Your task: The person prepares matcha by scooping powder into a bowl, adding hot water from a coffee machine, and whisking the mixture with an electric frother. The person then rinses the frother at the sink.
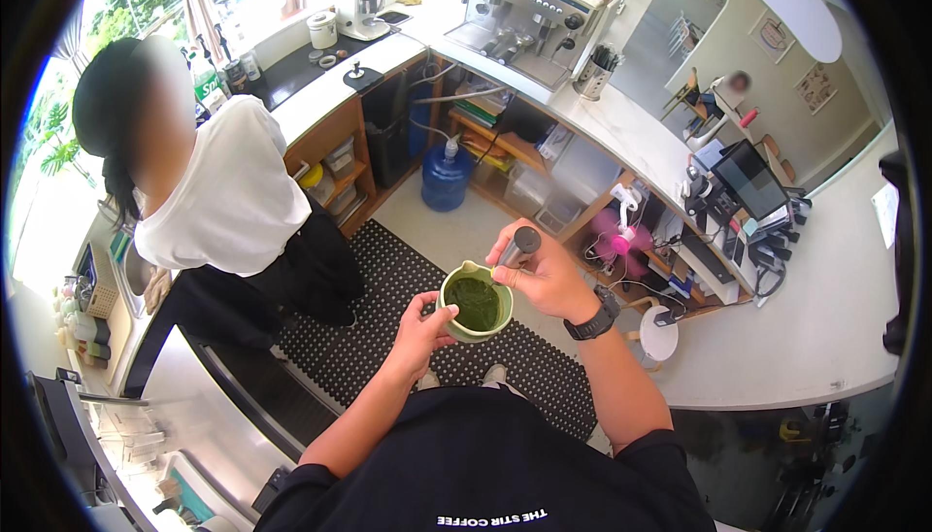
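My left hand (421,332) grips the side of a pale green spouted bowl (472,335), thumb over its rim. Inside is a dark green liquid (472,300) with some froth on its surface. My right hand (550,281) is closed around the grey handle of what looks like a handheld milk frother (521,244), slanted over the bowl's right rim. The frother's lower end is hidden by my fingers and the rim. Both hands are held in mid-air above a black rubber mat (400,273), in front of my body.
A co-worker in a white top (218,186) stands close on the left. An espresso machine (517,19) sits on the far counter, above a blue water jug (445,179). To the right are a pink fan (622,239), a white stool (658,335) and a monitor (753,179).
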`<state>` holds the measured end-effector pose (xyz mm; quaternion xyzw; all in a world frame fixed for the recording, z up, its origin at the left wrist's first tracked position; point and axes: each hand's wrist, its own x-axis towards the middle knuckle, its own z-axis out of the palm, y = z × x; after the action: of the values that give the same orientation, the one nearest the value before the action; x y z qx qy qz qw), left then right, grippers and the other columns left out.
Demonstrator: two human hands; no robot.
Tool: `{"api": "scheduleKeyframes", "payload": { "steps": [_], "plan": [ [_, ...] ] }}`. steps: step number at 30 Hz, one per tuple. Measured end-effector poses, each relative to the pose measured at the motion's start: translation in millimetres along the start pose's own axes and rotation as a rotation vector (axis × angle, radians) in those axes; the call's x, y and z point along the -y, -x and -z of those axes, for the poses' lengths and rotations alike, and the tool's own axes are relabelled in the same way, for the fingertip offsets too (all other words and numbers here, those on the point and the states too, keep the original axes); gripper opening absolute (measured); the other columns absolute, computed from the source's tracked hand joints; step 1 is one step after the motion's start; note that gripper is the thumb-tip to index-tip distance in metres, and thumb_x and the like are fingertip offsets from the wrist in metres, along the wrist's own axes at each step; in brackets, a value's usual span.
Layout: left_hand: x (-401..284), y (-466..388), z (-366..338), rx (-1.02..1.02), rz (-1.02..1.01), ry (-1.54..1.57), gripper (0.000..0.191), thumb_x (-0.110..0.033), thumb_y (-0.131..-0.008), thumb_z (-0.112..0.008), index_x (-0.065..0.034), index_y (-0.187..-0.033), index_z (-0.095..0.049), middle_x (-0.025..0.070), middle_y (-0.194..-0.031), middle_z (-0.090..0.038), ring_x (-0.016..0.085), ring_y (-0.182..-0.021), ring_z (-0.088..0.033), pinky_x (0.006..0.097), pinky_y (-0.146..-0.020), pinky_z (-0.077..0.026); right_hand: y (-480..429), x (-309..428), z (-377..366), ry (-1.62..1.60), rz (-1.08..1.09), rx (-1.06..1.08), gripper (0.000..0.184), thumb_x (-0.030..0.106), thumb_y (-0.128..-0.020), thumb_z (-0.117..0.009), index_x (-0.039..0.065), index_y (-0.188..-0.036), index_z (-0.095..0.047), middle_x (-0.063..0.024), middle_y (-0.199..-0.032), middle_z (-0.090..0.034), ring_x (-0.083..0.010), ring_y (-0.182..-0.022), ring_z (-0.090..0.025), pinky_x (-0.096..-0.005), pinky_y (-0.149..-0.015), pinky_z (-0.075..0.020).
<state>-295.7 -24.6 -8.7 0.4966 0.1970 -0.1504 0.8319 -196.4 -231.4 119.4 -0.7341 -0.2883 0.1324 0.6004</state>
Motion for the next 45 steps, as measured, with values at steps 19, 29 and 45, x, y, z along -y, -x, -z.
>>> {"api": "scheduleKeyframes", "payload": {
  "steps": [19,29,45],
  "plan": [
    [-9,-5,3,0.040,0.026,-0.051,0.048,-0.025,-0.098,-0.070,-0.0052,-0.137,-0.049,0.0103,-0.113,-0.067,0.019,-0.093,-0.069,0.0348,-0.082,-0.056,-7,3,1,0.025,0.064,-0.058,0.022,0.009,-0.096,-0.077,0.009,-0.112,-0.061,-0.0004,-0.109,-0.065,-0.0117,-0.100,-0.063,-0.0304,-0.089,-0.0521],
    [-6,-8,3,0.058,0.032,-0.026,0.052,-0.024,-0.096,-0.074,-0.0045,-0.137,-0.050,0.0110,-0.110,-0.069,0.018,-0.090,-0.070,0.0341,-0.081,-0.058,-7,7,7,0.043,0.009,-0.017,0.023,0.009,-0.094,-0.078,0.008,-0.112,-0.063,-0.0015,-0.108,-0.066,-0.0147,-0.102,-0.064,-0.0335,-0.094,-0.0513],
    [-1,-8,5,0.116,0.007,0.036,0.053,-0.021,-0.097,-0.072,-0.0059,-0.141,-0.046,0.0070,-0.105,-0.070,0.015,-0.089,-0.068,0.0329,-0.081,-0.056,-7,6,5,-0.026,0.052,-0.044,0.025,0.006,-0.095,-0.075,0.008,-0.115,-0.059,-0.0045,-0.109,-0.066,-0.0157,-0.105,-0.065,-0.0340,-0.093,-0.0535]
  ]
}}
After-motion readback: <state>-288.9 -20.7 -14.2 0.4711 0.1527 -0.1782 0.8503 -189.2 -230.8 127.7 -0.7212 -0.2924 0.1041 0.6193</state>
